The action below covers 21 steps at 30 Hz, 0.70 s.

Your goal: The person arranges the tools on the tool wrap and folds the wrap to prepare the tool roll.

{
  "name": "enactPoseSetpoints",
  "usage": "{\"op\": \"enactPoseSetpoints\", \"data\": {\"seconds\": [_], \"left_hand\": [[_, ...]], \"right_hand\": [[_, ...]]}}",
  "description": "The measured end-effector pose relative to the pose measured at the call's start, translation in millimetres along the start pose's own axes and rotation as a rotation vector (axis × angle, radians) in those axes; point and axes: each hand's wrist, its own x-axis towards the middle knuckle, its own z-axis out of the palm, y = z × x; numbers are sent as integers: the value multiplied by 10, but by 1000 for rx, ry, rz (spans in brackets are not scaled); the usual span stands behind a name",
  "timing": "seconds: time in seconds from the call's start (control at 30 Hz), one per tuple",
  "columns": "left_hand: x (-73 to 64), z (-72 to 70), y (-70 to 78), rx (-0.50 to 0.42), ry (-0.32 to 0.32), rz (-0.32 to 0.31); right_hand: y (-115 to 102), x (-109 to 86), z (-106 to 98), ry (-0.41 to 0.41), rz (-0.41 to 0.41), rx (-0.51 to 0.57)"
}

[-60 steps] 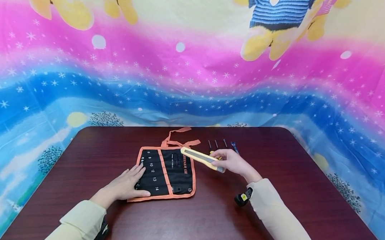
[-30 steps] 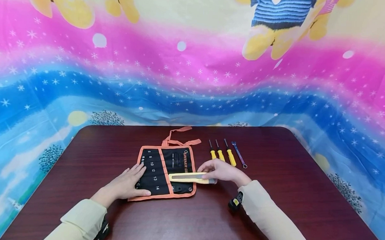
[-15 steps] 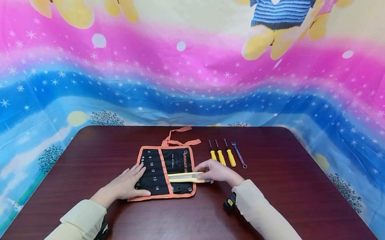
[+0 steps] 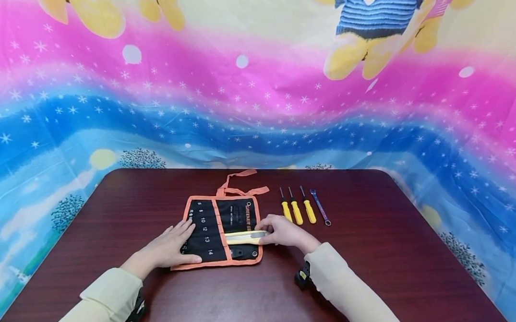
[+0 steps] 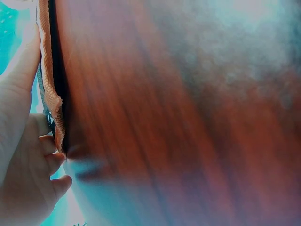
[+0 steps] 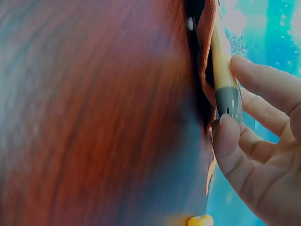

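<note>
I see a black pouch (image 4: 213, 224) trimmed orange, a yellow-and-grey cutter (image 4: 240, 237), and a pink-and-blue backdrop (image 4: 278, 97) patterned with snowflakes.

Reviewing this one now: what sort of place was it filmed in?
Probably an indoor recording setup rather than a working shop. A printed snowflake backdrop surrounds the far end and sides of a dark wood-look table, where three yellow-handled screwdrivers lie neatly beside a tool pouch.

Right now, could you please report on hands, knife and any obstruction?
Left hand resting on pouch; right hand pinching knife; knife partly in pocket; nothing visible in its way.
</note>
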Motion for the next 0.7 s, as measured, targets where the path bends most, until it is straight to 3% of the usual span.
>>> {"op": "enactPoseSetpoints", "data": {"seconds": [0.7], "left_hand": [[5, 13, -14, 0, -1, -6]], "right_hand": [[-119, 116, 133, 16, -95, -122]]}}
